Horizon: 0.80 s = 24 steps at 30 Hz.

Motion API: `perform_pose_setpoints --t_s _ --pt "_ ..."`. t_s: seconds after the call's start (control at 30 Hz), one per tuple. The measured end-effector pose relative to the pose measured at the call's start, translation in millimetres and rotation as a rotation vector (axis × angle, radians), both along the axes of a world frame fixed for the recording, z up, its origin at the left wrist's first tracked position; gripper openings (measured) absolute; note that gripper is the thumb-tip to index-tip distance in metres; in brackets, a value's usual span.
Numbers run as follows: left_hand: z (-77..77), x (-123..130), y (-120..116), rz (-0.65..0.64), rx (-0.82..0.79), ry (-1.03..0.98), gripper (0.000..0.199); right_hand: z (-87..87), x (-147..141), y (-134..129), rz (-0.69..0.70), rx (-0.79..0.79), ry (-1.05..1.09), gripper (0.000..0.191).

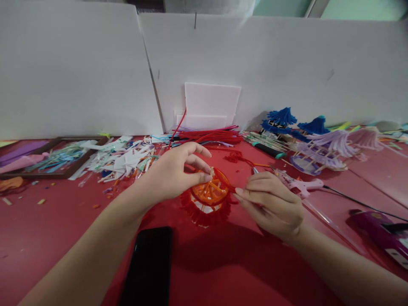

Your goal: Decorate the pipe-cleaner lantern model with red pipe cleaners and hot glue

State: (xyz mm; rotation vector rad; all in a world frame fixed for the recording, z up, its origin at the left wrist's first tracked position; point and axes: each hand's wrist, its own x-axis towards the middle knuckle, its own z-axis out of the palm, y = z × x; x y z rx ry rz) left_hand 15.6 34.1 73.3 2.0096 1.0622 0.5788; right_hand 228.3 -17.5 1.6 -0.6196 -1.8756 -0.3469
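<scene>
A small round craft piece (210, 193) with an orange, wheel-like top and a fringed red lower edge stands on the red table (204, 263). At its top, the thumb of my left hand (178, 170) touches a small pale post, with the other fingers curved and apart above it. To the right, my right hand (274, 202) pinches the end of a red strip (228, 185) between thumb and fingertips. That strip curves over the upper right side of the craft piece.
A black phone (148, 265) lies at the front. White scraps (127, 157) and a brown frame (70, 168) are left. Red strips (210, 136) lie behind. At the right are a pink glue gun (302, 185), blue and lilac models (331, 144) and a purple device (379, 231).
</scene>
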Motion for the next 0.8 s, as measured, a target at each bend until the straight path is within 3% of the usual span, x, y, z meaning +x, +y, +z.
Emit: perform_pose_setpoints --t_s 0.4,0.8 --pt "-1.6 -1.1 0.6 -0.005 -0.021 -0.042 0.030 -1.5 -2.2 -0.1 0.054 -0.054 -0.002 0.018" --pt "-1.5 -1.4 0.1 -0.008 -0.048 -0.054 0.029 -7.0 0.7 1.2 0.090 -0.111 -0.029 0.031"
